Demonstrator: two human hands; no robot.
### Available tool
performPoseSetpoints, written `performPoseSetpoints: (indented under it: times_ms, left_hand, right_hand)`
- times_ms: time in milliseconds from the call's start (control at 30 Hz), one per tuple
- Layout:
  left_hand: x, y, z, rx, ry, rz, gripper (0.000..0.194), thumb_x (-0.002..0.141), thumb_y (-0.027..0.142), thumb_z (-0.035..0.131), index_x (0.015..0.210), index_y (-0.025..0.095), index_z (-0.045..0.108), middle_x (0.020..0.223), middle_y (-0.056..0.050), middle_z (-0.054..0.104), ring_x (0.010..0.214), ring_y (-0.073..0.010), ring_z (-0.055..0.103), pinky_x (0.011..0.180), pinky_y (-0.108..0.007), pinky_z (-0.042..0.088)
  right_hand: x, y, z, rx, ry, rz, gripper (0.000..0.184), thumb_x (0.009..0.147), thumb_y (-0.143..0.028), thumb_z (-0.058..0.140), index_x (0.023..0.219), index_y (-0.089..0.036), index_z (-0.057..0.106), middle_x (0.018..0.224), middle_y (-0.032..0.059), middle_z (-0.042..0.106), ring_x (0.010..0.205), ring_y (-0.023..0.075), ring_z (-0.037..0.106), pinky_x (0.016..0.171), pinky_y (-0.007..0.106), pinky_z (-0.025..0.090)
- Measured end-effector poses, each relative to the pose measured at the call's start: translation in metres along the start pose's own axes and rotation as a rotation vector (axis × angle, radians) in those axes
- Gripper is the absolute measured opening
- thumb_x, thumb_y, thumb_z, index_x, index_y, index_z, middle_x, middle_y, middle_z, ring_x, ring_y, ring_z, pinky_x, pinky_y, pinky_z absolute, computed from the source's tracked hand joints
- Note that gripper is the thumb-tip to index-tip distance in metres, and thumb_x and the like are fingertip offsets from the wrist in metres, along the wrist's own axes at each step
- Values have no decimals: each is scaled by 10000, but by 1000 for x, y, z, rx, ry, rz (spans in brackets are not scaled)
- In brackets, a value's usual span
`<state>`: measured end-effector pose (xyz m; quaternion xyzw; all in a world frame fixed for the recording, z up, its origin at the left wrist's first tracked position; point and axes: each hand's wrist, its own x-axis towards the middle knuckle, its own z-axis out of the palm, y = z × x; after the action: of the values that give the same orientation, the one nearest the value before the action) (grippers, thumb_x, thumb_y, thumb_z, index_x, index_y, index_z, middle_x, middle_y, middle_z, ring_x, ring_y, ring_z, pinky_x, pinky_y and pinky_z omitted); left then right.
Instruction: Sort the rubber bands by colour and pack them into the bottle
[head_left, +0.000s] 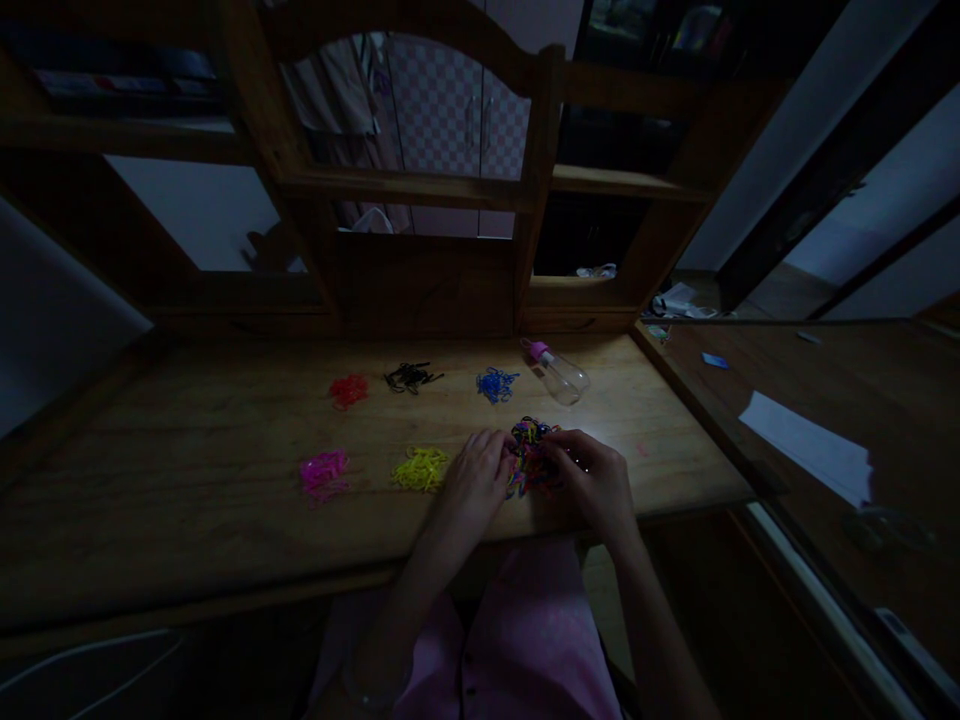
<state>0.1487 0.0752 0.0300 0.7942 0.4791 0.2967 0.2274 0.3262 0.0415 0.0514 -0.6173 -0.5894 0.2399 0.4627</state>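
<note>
A mixed pile of multicoloured rubber bands (534, 462) lies on the wooden desk in front of me. At its left edge is my left hand (480, 468), fingers curled together and touching the bands; what they hold is too small to make out. My right hand (596, 478) reaches in from the right, thumb and forefinger pinched on bands in the pile. Sorted heaps lie around: yellow bands (420, 469) just left of my left hand, pink bands (324, 474) farther left, red bands (349, 390), black bands (411, 377) and blue bands (496, 384) behind.
A clear bottle with a pink cap (561, 374) lies on its side behind the mixed pile. The wooden desk (225, 480) has a shelf frame (405, 190) along its back. To the right, another brown surface bears white paper (806, 445) and a small blue card (715, 360).
</note>
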Motion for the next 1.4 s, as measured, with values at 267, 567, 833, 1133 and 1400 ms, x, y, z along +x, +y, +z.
performPoseSetpoints:
  times_ms: [267,567,833,1133,1400]
  left_hand:
    - [0,-4,-4,-118,22,-55,236,894,142,470,1074,207,608,1037,-59,630,976,-198,598,851,-323,491]
    - [0,-1,-1,40,-5,-28,108,845,266,652,940,216,649,980,-39,614,969,-213,575,879,-343,457]
    - [4,3,-1,57,-14,-21,50,877,203,588,847,199,627,931,-43,595,956,-208,558,871,-338,450]
    - [8,15,-12,-378,250,-182,112,864,294,608,821,192,618,870,-26,658,865,-174,632,812,-296,488]
    - [-7,10,-13,-1265,132,-549,271,721,284,768,929,138,673,842,-31,713,730,-105,668,712,-202,537]
  right_hand:
    - [-3,-1,-7,44,82,93,211,841,-364,626,912,-199,738,906,54,752,787,208,693,704,301,543]
    - [-3,17,-11,58,122,126,239,827,-389,637,920,-191,733,903,71,754,769,217,692,704,327,549]
    - [-6,15,-14,42,133,116,243,833,-395,628,915,-194,737,908,72,753,770,215,687,703,323,539]
    - [-8,16,-18,-37,108,113,263,870,-417,594,968,-212,726,909,55,740,708,189,656,649,294,522]
    - [-42,-3,-23,-300,-116,-204,175,905,-302,577,1004,-255,714,1041,74,660,788,173,645,650,266,510]
